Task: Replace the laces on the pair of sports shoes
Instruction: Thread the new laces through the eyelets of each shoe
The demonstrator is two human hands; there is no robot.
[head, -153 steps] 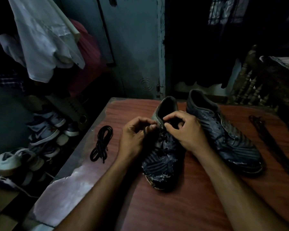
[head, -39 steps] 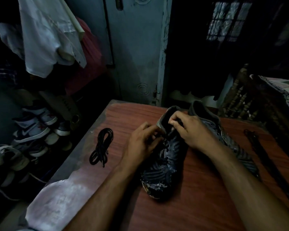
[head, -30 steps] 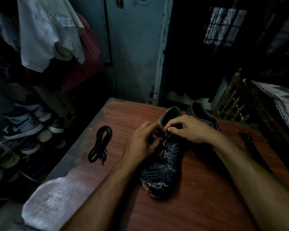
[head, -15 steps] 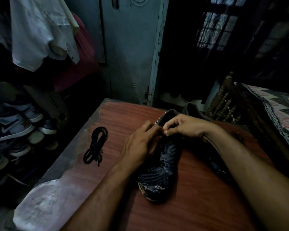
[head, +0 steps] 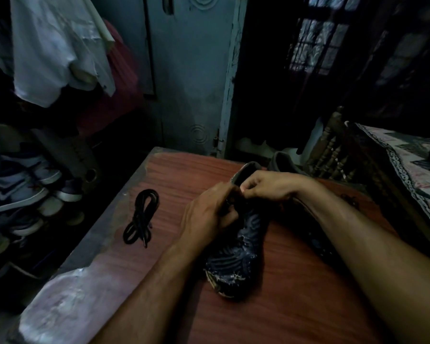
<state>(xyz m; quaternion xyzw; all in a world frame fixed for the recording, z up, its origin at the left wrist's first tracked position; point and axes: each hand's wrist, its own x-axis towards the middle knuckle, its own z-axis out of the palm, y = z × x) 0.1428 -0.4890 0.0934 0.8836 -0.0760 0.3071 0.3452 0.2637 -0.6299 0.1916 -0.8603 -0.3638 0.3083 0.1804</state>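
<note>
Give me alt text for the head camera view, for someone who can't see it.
Both hands, left hand and right hand, work at the collar of a dark sports shoe on a reddish wooden table. A coiled black lace lies to its left.

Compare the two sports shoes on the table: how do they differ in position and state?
The near shoe lies in full view, toe toward the camera, with both hands, left hand and right hand, working at its collar. The far shoe sits untouched, mostly hidden behind the right arm. Both are dark and rest on the table.
</note>
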